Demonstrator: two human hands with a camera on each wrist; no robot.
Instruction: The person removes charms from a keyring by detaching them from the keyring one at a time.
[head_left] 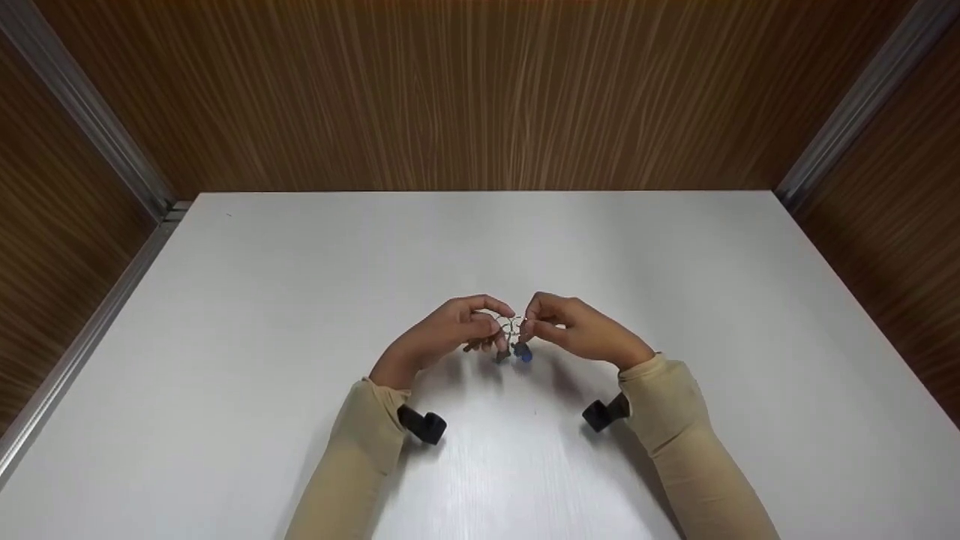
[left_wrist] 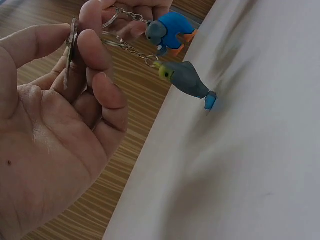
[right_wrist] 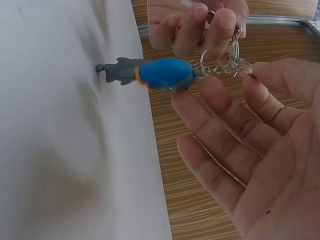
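No lettering, label, brand or number can be read anywhere. The key ring charms (left_wrist: 172, 30) and the white table (head_left: 300, 300) are seen unmarked.

Person wearing long beige sleeves (head_left: 360, 450) reaching down to both wrists, soft fabric creasing along the forearms, cuffs bunching slightly, a small black camera mount (head_left: 422, 424) sticking out under the left wrist, a matching black mount (head_left: 604, 412) under the right wrist, hands bare

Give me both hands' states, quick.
Left hand: pinching a key ring with a grey figure charm.
Right hand: pinching a ring carrying the blue figure charm.
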